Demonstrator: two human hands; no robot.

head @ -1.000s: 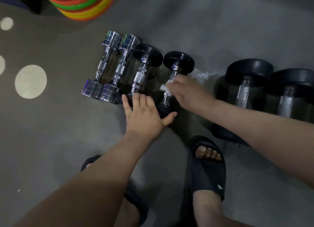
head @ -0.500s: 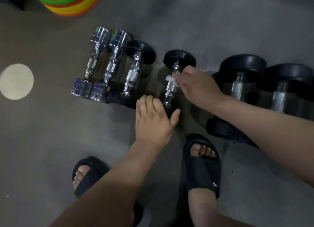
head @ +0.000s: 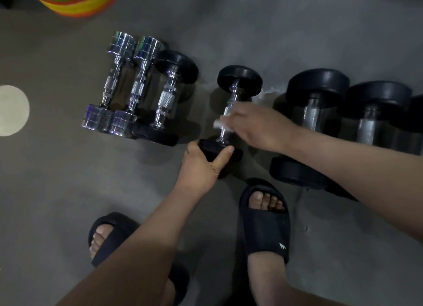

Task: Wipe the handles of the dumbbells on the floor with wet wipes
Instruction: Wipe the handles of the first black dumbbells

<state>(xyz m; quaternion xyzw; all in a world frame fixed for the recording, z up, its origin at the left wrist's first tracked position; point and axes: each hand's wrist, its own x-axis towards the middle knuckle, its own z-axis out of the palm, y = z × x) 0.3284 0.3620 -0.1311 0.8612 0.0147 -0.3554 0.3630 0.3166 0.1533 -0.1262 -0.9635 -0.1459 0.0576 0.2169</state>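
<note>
Since half a second ago, the left hand (head: 201, 168) goes from lying flat to gripping the near head (head: 209, 148) of the dumbbell (head: 239, 79), thumb on the disc's right and fingers curled over its left edge. The right hand (head: 258, 127) slides the wipe (head: 218, 123) down the handle (head: 232, 98) toward that head. Its fingers curl over the wipe, though blur hides the exact hold.

The dumbbell lies on the floor (head: 68, 191) at centre frame. Its long axis runs from the near head at lower centre up and slightly right to the far head.

This looks like mid-stroke on the fourth handle in the row. The next move probably calls for rolling the bar with the bracing hand to reach its underside, then shifting right to the larger dumbbells (head: 313, 108).
</note>
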